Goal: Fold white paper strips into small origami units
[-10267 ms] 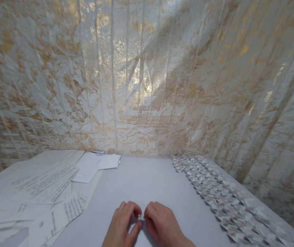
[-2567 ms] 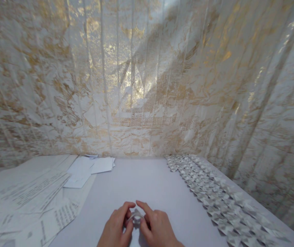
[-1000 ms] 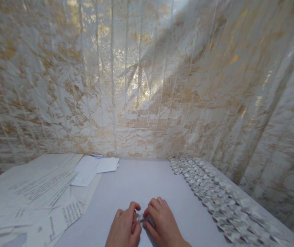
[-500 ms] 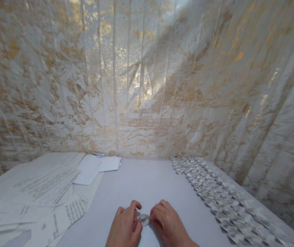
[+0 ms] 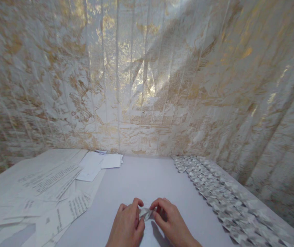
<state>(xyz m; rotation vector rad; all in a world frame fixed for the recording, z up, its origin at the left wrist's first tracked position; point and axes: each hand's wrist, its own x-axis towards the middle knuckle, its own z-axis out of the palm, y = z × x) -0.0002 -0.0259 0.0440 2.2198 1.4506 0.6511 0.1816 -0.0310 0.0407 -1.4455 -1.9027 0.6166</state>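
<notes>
A small folded piece of paper (image 5: 146, 213), pale grey-white with creased facets, is held between my two hands just above the white tabletop. My left hand (image 5: 129, 221) has its thumb and bent fingers closed on the left side of it. On the right side, my right hand (image 5: 169, 219) pinches an edge of the paper between thumb and fingertips. Its exact folds are partly hidden by the fingers.
Rows of several folded paper pieces (image 5: 221, 199) run along the table's right side. Printed sheets (image 5: 56, 181) overlap on the left, with blank white paper slips (image 5: 111, 160) at the back. A gold-patterned curtain (image 5: 147, 85) hangs behind the white table (image 5: 136, 175).
The paper between my hands has turned from a rounded shape to a more angular one. My right hand's thumb and fingers have spread slightly. The view has shifted a little.
</notes>
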